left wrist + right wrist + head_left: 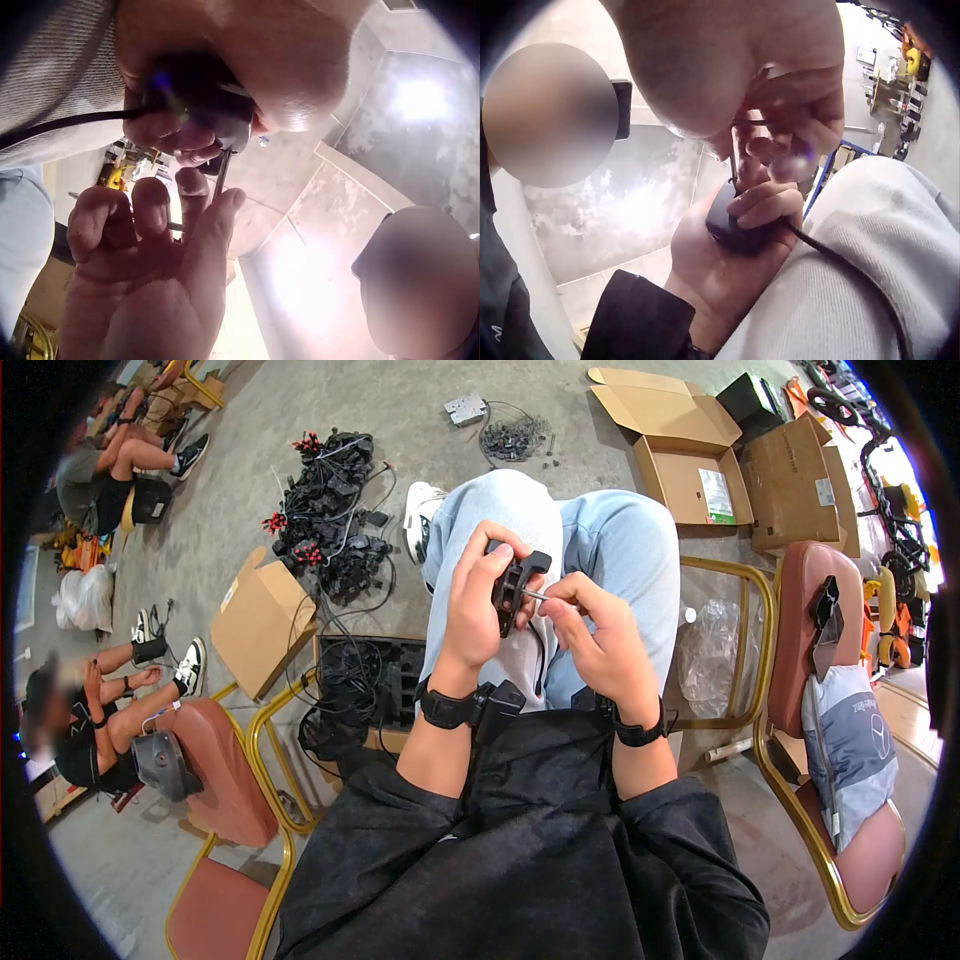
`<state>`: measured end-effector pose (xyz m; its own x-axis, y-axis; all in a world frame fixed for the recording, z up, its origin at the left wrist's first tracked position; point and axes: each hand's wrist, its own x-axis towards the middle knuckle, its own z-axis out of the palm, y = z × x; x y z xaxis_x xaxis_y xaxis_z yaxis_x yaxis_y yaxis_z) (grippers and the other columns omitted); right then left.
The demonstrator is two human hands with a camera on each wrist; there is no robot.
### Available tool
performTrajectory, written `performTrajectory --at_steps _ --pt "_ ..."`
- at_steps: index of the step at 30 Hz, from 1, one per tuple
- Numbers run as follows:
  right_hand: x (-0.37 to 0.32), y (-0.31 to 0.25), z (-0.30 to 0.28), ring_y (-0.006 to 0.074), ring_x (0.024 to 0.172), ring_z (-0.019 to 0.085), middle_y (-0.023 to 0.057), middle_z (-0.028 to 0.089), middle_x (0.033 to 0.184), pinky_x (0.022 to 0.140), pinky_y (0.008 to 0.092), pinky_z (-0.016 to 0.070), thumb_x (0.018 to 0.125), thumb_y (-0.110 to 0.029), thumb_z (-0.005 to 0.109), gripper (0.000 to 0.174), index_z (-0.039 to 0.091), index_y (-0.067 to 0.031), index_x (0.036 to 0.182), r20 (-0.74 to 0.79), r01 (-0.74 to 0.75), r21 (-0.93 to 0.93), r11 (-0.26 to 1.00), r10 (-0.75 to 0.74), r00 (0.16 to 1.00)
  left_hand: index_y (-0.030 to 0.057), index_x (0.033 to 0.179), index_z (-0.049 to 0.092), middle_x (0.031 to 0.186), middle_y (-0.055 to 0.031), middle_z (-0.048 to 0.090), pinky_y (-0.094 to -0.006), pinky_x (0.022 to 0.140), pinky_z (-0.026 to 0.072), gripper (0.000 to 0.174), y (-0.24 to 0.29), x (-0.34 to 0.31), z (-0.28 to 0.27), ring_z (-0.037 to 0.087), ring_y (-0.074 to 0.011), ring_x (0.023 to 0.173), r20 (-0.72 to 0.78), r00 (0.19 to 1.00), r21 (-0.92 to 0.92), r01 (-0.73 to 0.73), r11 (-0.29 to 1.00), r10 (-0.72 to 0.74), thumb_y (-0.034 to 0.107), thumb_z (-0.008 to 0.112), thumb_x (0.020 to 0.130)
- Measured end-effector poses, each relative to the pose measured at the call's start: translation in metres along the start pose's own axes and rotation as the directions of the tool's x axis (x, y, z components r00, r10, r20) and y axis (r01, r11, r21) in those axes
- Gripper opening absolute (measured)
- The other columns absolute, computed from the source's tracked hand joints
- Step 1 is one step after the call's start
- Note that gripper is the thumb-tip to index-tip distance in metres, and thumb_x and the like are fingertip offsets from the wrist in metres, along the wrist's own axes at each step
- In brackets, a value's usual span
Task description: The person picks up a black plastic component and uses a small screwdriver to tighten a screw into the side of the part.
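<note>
My left hand (472, 615) grips a black plastic device (508, 598) above my knees, its fingers wrapped round the body. A black cable (847, 274) runs from the device past my leg in the right wrist view. My right hand (603, 635) pinches a thin metal hex key (533, 595) between thumb and fingers. The key's tip meets the device's side. In the left wrist view the key's shaft (223, 174) stands against the device's end, and its bent arm passes behind the curled fingers. The tip itself is hidden there.
Black cabled devices with red ends (335, 510) lie heaped on the floor. Beside them are small black parts (515, 440), an open cardboard box (690, 470) and a box of black parts (405, 670). Chairs stand left (215, 760) and right (815, 620); two people sit at left.
</note>
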<state>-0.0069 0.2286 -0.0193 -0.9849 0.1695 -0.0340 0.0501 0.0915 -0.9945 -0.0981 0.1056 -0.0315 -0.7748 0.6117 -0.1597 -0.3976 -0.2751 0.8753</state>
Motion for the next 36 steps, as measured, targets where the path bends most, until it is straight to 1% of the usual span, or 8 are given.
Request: performTrajectory --at_steps 4,16,19,21,25,30,34,36 --pt "-0.003 -0.003 -0.001 0.0159 0.075 0.064 0.0112 0.065 0.086 0.066 0.0277 0.0496 0.091 -0.006 0.051 0.011 0.056 0.0023 0.096 0.093 -0.012 0.034 0.999 0.009 0.996 0.0067 0.09 0.042 0.063 -0.0092 0.049 -0.0218 0.04 0.0329 0.018 -0.001 0.002 -0.004 0.041 -0.0104 0.043 0.011 1.0 -0.079 -0.024 0.997 0.025 0.023 0.035 0.09" --pt "0.001 -0.006 0.002 0.0124 0.067 0.061 0.0093 0.065 0.081 0.059 0.0223 0.0458 0.09 -0.009 0.055 0.015 0.064 0.0028 0.092 -0.144 0.019 -0.041 0.999 -0.025 0.989 0.0078 0.093 0.04 0.066 -0.008 0.05 -0.0219 0.044 0.0361 0.02 -0.003 0.004 -0.002 0.044 -0.0108 0.047 0.003 0.999 -0.095 -0.05 0.994 0.051 0.027 0.038 0.098" --pt "0.0 -0.013 0.001 0.0109 0.058 0.056 0.0075 0.065 0.075 0.054 0.023 0.0426 0.091 -0.01 0.055 0.015 0.063 0.0027 0.093 -0.137 -0.053 0.002 0.999 0.053 0.989 0.0075 0.094 0.041 0.067 -0.0075 0.051 -0.0219 0.046 0.0376 0.022 -0.003 0.003 -0.001 0.045 -0.0102 0.048 0.005 0.999 -0.089 -0.042 0.995 0.043 0.029 0.038 0.099" --pt "-0.002 -0.01 -0.001 0.0092 0.056 0.056 0.0065 0.065 0.073 0.052 0.0227 0.0417 0.091 -0.011 0.054 0.016 0.061 0.0031 0.097 -0.032 -0.203 0.277 0.939 0.221 0.975 0.0076 0.094 0.041 0.067 -0.0078 0.051 -0.0223 0.046 0.0379 0.022 -0.004 0.003 -0.002 0.045 -0.0103 0.048 0.001 0.999 -0.071 -0.032 0.997 0.032 0.029 0.038 0.099" --pt "-0.006 0.002 -0.006 0.0075 0.057 0.054 0.0054 0.063 0.07 0.052 0.0215 0.0404 0.093 -0.012 0.051 0.019 0.058 0.0036 0.101 -0.024 -0.193 0.276 0.942 0.207 0.978 0.0077 0.094 0.04 0.064 -0.0078 0.047 -0.0244 0.045 0.0369 0.021 -0.003 0.004 0.0 0.043 -0.0126 0.046 0.02 1.0 -0.157 -0.013 0.987 0.017 0.028 0.036 0.098" --pt "-0.006 -0.003 -0.003 0.0185 0.061 0.054 0.0096 0.058 0.072 0.058 0.0289 0.0434 0.091 -0.007 0.048 0.018 0.057 0.001 0.104 -0.189 0.122 -0.126 0.985 -0.144 0.971 0.0081 0.094 0.039 0.062 -0.0071 0.044 -0.0261 0.043 0.0352 0.019 -0.004 0.006 0.001 0.04 -0.0141 0.044 0.019 0.999 -0.203 -0.029 0.979 0.034 0.026 0.034 0.098" --pt "-0.008 -0.012 -0.006 0.0242 0.067 0.058 0.0127 0.059 0.078 0.064 0.0314 0.0456 0.09 -0.005 0.048 0.019 0.057 0.0003 0.105 -0.137 0.145 -0.244 0.959 -0.182 0.974 0.0086 0.094 0.04 0.06 -0.0064 0.043 -0.0261 0.043 0.0343 0.019 -0.002 0.006 0.0 0.041 -0.0142 0.044 -0.013 1.0 -0.223 -0.004 0.975 0.001 0.026 0.034 0.098" --pt "-0.012 -0.012 -0.005 0.0241 0.07 0.06 0.0124 0.06 0.08 0.064 0.0307 0.0461 0.09 -0.005 0.048 0.018 0.057 0.0004 0.105 -0.171 0.03 -0.098 0.995 -0.047 0.984 0.0088 0.094 0.04 0.06 -0.0062 0.042 -0.0261 0.042 0.0342 0.019 -0.002 0.005 0.002 0.041 -0.0141 0.044 -0.002 1.0 -0.221 -0.005 0.975 0.005 0.026 0.034 0.098"
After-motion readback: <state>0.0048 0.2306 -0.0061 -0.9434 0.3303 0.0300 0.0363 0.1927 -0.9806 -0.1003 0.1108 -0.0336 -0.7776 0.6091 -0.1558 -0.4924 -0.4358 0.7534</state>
